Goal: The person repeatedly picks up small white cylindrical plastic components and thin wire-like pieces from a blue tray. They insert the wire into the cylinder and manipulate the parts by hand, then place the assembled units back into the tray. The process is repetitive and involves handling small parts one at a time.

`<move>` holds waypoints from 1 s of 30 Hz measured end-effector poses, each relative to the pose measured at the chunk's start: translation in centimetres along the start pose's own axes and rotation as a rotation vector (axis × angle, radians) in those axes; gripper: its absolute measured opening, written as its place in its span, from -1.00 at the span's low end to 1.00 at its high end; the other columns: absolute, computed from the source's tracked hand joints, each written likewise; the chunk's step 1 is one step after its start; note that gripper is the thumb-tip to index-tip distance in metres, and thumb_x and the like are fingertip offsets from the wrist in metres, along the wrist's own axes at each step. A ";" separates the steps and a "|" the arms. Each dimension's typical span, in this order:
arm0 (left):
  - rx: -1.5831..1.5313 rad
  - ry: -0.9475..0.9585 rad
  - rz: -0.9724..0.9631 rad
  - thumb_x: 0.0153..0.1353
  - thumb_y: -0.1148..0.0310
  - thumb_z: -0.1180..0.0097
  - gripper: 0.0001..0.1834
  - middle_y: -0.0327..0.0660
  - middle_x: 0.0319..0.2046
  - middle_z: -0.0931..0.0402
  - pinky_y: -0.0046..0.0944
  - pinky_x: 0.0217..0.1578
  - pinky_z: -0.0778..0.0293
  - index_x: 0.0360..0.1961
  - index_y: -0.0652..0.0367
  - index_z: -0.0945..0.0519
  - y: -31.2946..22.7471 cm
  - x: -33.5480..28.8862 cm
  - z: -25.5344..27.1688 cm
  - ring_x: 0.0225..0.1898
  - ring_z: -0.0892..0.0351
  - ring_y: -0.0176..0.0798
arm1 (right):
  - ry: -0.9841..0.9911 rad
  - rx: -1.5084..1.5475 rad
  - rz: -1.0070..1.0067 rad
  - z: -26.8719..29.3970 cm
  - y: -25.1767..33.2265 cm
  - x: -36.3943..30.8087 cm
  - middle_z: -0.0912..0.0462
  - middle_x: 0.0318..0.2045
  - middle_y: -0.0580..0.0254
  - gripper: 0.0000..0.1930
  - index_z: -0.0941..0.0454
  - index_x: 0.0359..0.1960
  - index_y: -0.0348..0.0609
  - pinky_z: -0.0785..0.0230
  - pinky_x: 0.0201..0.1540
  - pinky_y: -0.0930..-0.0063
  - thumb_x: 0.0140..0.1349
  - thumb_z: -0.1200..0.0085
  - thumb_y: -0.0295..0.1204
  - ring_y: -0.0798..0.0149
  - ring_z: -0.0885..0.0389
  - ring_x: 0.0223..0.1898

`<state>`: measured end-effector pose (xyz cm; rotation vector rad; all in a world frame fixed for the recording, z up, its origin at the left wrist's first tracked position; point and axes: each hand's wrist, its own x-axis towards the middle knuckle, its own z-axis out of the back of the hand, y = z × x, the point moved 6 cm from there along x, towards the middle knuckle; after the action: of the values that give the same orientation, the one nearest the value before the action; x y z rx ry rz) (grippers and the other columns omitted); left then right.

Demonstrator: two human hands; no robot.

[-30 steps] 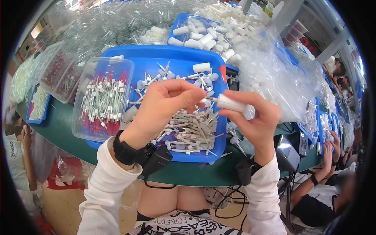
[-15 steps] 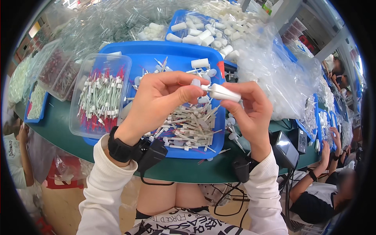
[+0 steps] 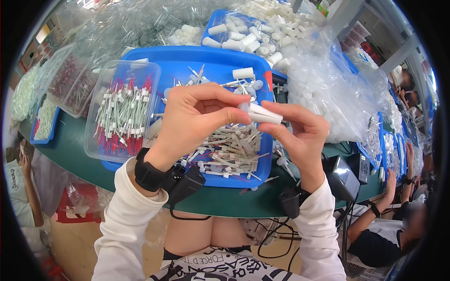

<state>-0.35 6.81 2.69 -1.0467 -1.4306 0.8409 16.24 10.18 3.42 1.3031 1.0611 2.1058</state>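
My left hand (image 3: 192, 117) has thumb and index finger closed on a small translucent grey cap (image 3: 244, 107). My right hand (image 3: 302, 131) pinches a white plastic tube-shaped piece (image 3: 265, 117), which appears split lengthwise or doubled. The cap meets the left end of this piece; the contact point is partly hidden by my fingers. Both hands are above a blue tray (image 3: 187, 54), which holds many thin pale sticks with red wires (image 3: 229, 150). Near its back right corner lies a white cylinder (image 3: 243, 73) among capped parts.
A clear box (image 3: 123, 114) of wired sticks overlaps the tray's left side. Behind are white cylinders (image 3: 233, 45) in another blue tray and heaped clear plastic bags (image 3: 136, 30). A bulging clear bag (image 3: 323, 89) and a dark screen device (image 3: 342, 178) stand right. Co-workers sit at both sides.
The gap between cap and white piece has closed, hiding the thin stem that showed there. My left fingertips have shifted slightly right. The view has moved a little.
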 end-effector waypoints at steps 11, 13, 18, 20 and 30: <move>0.036 -0.062 -0.108 -0.01 0.68 -0.13 -0.71 -0.07 -0.24 -0.51 -0.36 -0.31 -0.52 -0.19 0.39 -0.47 -0.7 0.2 0.3 -0.27 -0.54 -0.29 | -0.100 -0.169 0.028 -1.5 0.8 0.7 -0.63 -0.34 0.15 -0.63 -0.57 -0.24 -0.20 -0.39 -0.25 0.56 -0.15 -0.32 -0.41 0.30 -0.60 -0.32; 0.029 -0.157 -0.110 0.03 0.61 -0.14 -0.73 -0.08 -0.22 -0.49 -0.34 -0.32 -0.51 -0.19 0.35 -0.45 -1.1 0.4 1.4 -0.26 -0.52 -0.30 | -0.062 -0.192 -0.063 -1.2 0.1 0.9 -0.61 -0.34 0.16 -0.63 -0.56 -0.26 -0.19 -0.36 -0.23 0.49 -0.14 -0.31 -0.34 0.23 -0.56 -0.31; -0.181 -0.257 0.022 0.03 0.54 -0.17 -0.66 -0.12 -0.25 -0.50 -0.42 -0.32 -0.48 -0.13 0.34 -0.44 0.3 0.6 2.2 -0.31 -0.53 -0.35 | 0.182 -0.724 0.197 -3.6 -0.9 0.6 -0.52 -0.40 0.19 -0.71 -0.55 -0.38 -0.17 -0.27 -0.17 0.31 -0.11 -0.25 -0.29 0.12 -0.43 -0.29; -0.225 -0.221 0.091 0.05 0.52 -0.17 -0.65 -0.12 -0.24 -0.50 -0.44 -0.30 -0.45 -0.11 0.33 -0.44 0.9 0.6 2.1 -0.30 -0.51 -0.36 | 0.142 -0.739 0.255 -3.7 -0.4 0.8 -0.53 -0.38 0.19 -0.73 -0.53 -0.35 -0.17 -0.30 -0.20 0.35 -0.09 -0.25 -0.33 0.15 -0.47 -0.29; -0.268 -0.082 0.127 0.11 0.45 -0.14 -0.73 -0.10 -0.29 -0.53 -0.38 -0.28 -0.48 -0.16 0.29 -0.46 1.1 0.4 0.8 -0.35 -0.52 -0.36 | -0.044 0.179 -0.054 2.0 0.3 1.0 -0.47 -0.36 0.26 -0.66 -0.45 -0.05 -0.28 -0.32 -0.24 0.58 0.09 -0.06 -0.58 0.45 -0.43 -0.30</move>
<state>-0.98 7.61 1.71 -1.3292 -1.5901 0.8043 17.57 11.49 4.72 1.3793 1.2760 1.9709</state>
